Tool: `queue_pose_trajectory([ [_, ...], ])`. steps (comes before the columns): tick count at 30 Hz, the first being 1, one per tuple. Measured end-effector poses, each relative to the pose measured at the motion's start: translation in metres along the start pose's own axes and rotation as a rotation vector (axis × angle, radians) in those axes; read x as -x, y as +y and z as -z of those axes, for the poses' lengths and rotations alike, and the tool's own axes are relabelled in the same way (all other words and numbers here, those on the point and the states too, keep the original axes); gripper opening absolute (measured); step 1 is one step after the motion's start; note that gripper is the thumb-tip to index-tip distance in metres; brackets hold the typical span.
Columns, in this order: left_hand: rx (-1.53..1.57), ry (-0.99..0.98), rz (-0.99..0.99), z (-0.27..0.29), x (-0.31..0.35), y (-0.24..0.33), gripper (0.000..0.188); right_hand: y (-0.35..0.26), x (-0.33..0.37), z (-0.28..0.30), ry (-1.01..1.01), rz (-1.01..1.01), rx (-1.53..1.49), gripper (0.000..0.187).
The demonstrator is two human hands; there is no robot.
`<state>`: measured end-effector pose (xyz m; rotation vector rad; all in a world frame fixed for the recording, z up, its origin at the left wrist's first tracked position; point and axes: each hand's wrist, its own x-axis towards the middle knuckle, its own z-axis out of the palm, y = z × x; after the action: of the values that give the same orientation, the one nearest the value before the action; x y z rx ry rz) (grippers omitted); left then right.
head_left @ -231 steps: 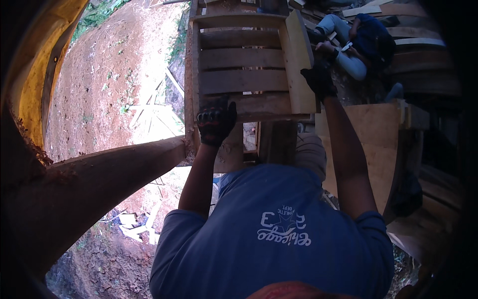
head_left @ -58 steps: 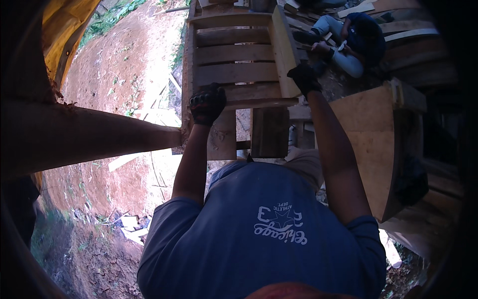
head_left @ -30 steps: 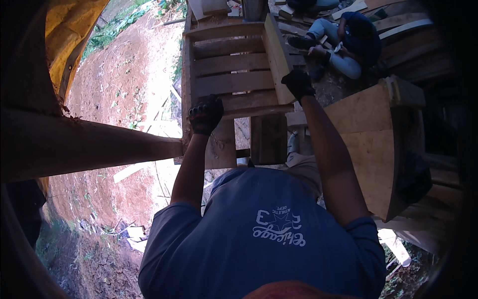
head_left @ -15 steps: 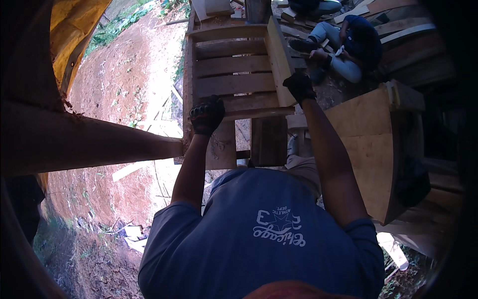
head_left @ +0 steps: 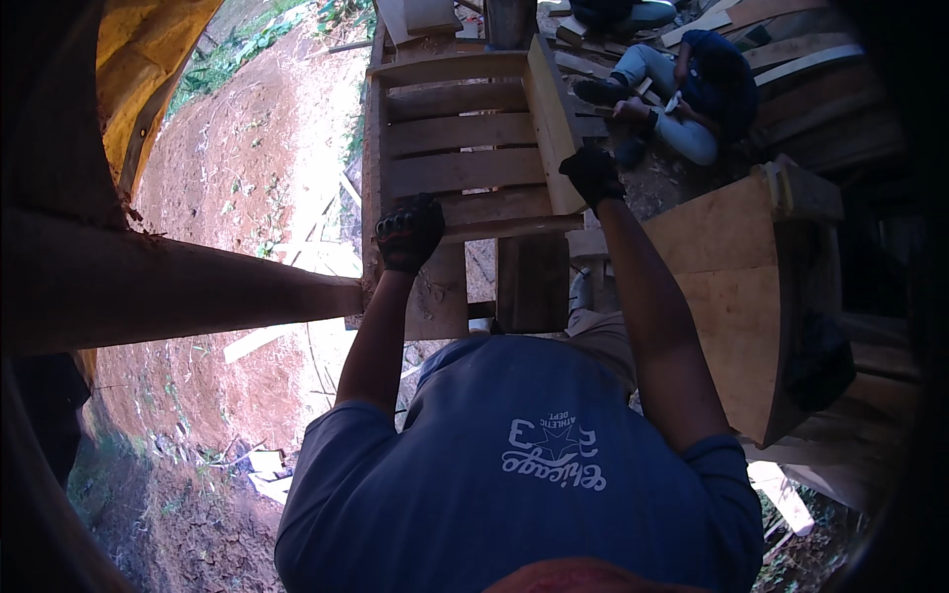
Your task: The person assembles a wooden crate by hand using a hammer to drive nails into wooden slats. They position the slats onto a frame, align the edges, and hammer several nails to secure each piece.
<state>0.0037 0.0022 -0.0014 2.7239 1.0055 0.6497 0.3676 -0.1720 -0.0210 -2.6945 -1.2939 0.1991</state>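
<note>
A slatted wooden frame (head_left: 467, 171), like a shallow crate with gaps between its slats, lies in front of me on a wooden workbench (head_left: 435, 296). My left hand (head_left: 410, 233), in a dark glove with ridged knuckles, is closed on the frame's near left corner. On the other side, my right hand (head_left: 592, 177), gloved in black, grips the pale right side board (head_left: 550, 124) close to its near end. The fingertips of both hands are largely hidden.
A thick beam (head_left: 198, 282) juts in from the left. A large plywood box (head_left: 722, 296) stands at my right. Beyond it a person (head_left: 707, 94) sits on the ground among loose boards (head_left: 806, 64). A post (head_left: 510, 25) rises behind the frame.
Hardly anything differs. Both hands keep their places on the frame, and the whole view has shifted very slightly.
</note>
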Motion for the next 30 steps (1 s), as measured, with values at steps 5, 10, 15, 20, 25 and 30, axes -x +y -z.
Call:
queue_pose_trajectory([
  [5,-0.016,-0.028,0.024,0.002,0.001,0.003,0.025,-0.004,0.004,0.007,-0.006,0.027,0.022,0.036],
  [10,-0.033,-0.095,0.05,0.004,-0.001,0.002,0.026,-0.006,0.004,0.008,-0.005,-0.019,-0.014,0.039],
  [15,-0.002,-0.073,0.041,0.009,-0.001,0.005,0.026,0.001,0.001,-0.001,-0.017,-0.024,-0.031,0.042],
  [20,-0.001,-0.036,0.012,0.002,0.0,0.0,0.024,0.004,-0.001,-0.002,-0.021,-0.023,-0.036,0.043],
  [25,-0.02,-0.03,0.009,0.003,-0.001,0.002,0.024,0.007,-0.001,-0.011,0.033,-0.009,0.047,0.022],
  [30,-0.007,-0.008,0.003,0.001,0.003,-0.001,0.025,0.0,0.0,-0.007,0.021,-0.034,0.055,0.022],
])
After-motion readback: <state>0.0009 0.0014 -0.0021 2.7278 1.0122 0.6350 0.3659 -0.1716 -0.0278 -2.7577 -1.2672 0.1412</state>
